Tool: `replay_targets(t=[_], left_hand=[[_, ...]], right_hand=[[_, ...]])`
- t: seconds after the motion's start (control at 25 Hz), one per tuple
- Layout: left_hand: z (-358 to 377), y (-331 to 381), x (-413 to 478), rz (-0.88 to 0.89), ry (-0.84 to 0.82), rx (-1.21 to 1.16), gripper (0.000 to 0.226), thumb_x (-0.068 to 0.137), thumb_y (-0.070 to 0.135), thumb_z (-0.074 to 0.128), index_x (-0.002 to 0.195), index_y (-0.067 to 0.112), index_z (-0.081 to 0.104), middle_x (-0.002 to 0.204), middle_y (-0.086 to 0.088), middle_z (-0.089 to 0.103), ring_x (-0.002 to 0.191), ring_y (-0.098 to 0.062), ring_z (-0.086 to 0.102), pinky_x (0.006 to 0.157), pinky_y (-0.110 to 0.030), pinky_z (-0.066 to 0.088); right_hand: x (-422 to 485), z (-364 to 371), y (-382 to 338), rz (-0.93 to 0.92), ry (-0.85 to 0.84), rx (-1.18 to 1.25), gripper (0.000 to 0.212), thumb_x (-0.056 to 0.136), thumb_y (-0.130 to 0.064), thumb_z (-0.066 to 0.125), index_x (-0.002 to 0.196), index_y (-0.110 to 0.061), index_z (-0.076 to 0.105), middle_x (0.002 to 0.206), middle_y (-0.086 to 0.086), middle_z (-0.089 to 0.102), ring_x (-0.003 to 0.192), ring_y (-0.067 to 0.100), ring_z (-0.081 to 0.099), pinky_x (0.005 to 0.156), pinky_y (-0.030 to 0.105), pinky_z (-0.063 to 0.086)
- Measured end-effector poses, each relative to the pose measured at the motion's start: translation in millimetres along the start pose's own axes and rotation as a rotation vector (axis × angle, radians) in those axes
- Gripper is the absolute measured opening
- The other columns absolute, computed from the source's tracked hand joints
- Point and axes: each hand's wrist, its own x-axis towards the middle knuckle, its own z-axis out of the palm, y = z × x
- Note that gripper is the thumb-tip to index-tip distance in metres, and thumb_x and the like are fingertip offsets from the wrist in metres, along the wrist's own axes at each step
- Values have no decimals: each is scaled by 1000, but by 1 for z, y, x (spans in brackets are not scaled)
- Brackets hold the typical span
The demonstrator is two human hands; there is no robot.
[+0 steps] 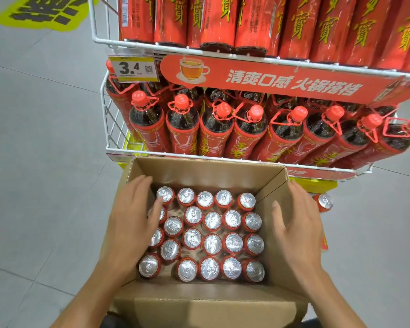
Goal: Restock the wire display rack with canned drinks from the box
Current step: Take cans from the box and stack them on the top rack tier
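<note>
While both are spread with relaxed fingers and grip nothing, the left hand [133, 216] lies over the leftmost red canned drinks [212, 243] in the open cardboard box [208, 171], and the right hand [296, 228] rests along its right wall. Just beyond stands the white wire display rack [109, 129], holding red-capped tea bottles [182, 124].

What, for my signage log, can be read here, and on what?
"3.4": yellow price tag; its small print is too small.
"清爽口感 火锅搭档": red banner.
"寶": upper bottles' labels, rest cut off.
Blurred, unreadable: floor sticker.
</note>
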Motion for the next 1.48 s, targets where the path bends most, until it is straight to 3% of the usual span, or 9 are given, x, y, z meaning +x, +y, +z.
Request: replay_targets(t=[0.08,0.2,0.32,0.48,0.64,0.72,1.0,1.32,1.48], left_hand=[[20,9,5,182,-64,45,51,91,26,72,137,8,58,138,-11,58,129,-28,53,104,-42,49],[69,6,20,282,-327,190,57,89,36,71,135,7,55,130,-11,60,120,-31,57,98,-44,52],[116,-12,35,241,-525,300,62,91,41,66,139,6,50,127,-9,59,118,-31,57,97,-42,50],[156,-30,49,171,-557,338,57,91,48,66,131,9,53,124,-10,60,115,-29,57,96,-41,48],[181,-45,60,184,-448,362,56,79,66,69,98,13,62,98,-7,69,93,-30,65,82,-42,46],[186,-51,59,193,-400,337,54,77,67,69,92,15,65,90,-5,72,86,-29,68,78,-41,46],[189,-41,52,138,-366,395,47,78,59,76,97,16,66,93,-4,72,90,-27,68,85,-42,47],[189,-38,50,91,-340,351,45,74,51,83,98,17,66,95,-4,73,90,-28,69,84,-39,45],[187,-38,49,47,-334,220,38,76,40,81,98,14,64,98,-6,69,95,-31,66,83,-41,44]], right_hand=[[3,14,-8,-106,-67,-30,54,97,-24,68,146,-10,53,148,5,56,140,22,48,115,31,35],[13,52,-10,-94,-317,-114,60,97,-39,66,148,-13,49,147,3,55,139,21,47,105,36,47],[28,100,-1,-80,-540,-254,65,95,-49,62,146,-12,46,145,4,54,136,25,47,101,40,49],[34,158,15,-65,-655,-321,55,91,-50,66,129,-13,52,130,7,60,123,28,53,95,41,50],[32,195,27,-83,-538,-369,48,90,-48,71,119,-12,58,121,8,63,118,28,55,94,37,48],[30,199,31,-102,-481,-421,46,87,-48,74,112,-12,60,113,8,66,110,28,59,90,38,48],[25,199,31,-140,-428,-464,46,83,-50,78,104,-13,61,103,7,68,99,27,62,83,39,51],[20,203,28,-106,-427,-496,49,66,-37,92,96,-12,61,90,8,67,86,29,63,75,40,53],[24,196,31,-62,-402,-415,48,71,-40,87,99,-14,59,98,6,65,94,29,61,79,39,50]])
